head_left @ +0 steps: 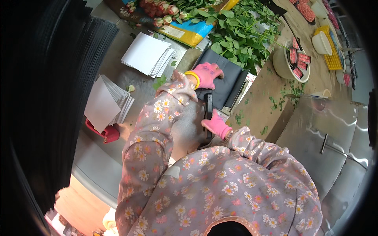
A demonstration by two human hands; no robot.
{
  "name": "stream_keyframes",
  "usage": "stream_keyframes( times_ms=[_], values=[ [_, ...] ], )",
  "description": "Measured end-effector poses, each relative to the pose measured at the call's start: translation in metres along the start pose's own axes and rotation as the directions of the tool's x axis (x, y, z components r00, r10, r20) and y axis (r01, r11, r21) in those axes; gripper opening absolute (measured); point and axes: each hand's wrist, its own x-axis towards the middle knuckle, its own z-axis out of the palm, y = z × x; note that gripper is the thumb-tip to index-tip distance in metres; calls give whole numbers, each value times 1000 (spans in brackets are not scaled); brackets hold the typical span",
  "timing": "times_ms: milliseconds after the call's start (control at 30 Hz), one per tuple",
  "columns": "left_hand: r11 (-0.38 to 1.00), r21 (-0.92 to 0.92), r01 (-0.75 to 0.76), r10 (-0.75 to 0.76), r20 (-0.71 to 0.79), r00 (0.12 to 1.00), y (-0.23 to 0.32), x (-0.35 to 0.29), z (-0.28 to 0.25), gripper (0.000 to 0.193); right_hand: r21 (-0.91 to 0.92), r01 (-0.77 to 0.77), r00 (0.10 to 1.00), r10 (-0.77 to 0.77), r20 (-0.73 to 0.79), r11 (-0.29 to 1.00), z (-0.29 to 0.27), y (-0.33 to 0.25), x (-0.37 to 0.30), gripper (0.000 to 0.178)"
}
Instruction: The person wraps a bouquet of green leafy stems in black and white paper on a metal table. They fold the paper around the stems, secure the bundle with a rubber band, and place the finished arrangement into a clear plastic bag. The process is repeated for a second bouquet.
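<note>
Flower workshop, by its roses (159, 10), leafy stems (236, 35), white paper stacks (146, 53) and metal worktop (143, 84).

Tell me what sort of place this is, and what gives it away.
Probably a flower-packing or floristry workroom: pink-and-cream rose heads, a heap of green leafy stems and a stack of white rectangular sheets point to it.

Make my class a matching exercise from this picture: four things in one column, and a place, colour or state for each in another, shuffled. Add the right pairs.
Things:
1. Left hand
2. Bucket
3. Crate
4. Leafy stems

Descriptions:
A. Yellow, toward the picture's right side
B. Green, heaped near the top of the picture
C. Gloved in pink, on a black sheet
D. Off-white, with reddish packets inside

Pairs: 1-C, 2-D, 3-A, 4-B
</note>
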Motion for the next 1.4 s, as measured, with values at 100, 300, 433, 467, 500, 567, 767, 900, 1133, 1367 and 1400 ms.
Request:
stream_keyframes(
  times_ms=[100,300,433,467,500,567,767,900,1133,1367,1400],
  values=[
    [1000,7,-4,4,-60,998,-2,-3,11,51,-209,185,811,-29,584,960,-72,-58,-30,59],
    [998,-50,27,-35,-170,985,-7,-10,33,48,311,292,581,-426,693,904,-199,-73,4,39],
    [990,-5,140,-136,-263,955,25,-15,23,45,5,479,585,-323,744,878,-308,-101,129,32],
    [980,-3,197,-191,-251,949,37,-16,16,45,-185,646,560,-296,774,741,-324,-88,173,32],
    [975,-29,218,-217,-288,933,42,-14,17,44,-344,771,541,-266,798,537,-343,-74,214,33],
    [964,-71,255,-263,-370,891,51,-11,24,44,-315,658,291,154,944,684,-380,-23,306,37],
    [863,-257,435,-504,-376,778,77,-10,26,42,-928,169,919,287,270,331,-450,-143,305,73],
    [801,-323,504,-596,-515,616,103,-8,33,47,-916,137,923,-384,-20,377,-498,-164,337,79],
    [-58,-998,-23,-944,62,-324,119,-21,128,50,-651,725,576,318,753,226,-482,-112,329,45],
    [-29,-880,-475,-993,-28,111,156,-11,13,41,-566,657,389,420,820,498,-363,-7,278,40],
    [53,-885,-463,-994,-93,63,171,-9,-17,42,-541,617,458,299,837,571,-348,-9,267,50]
  ],
)
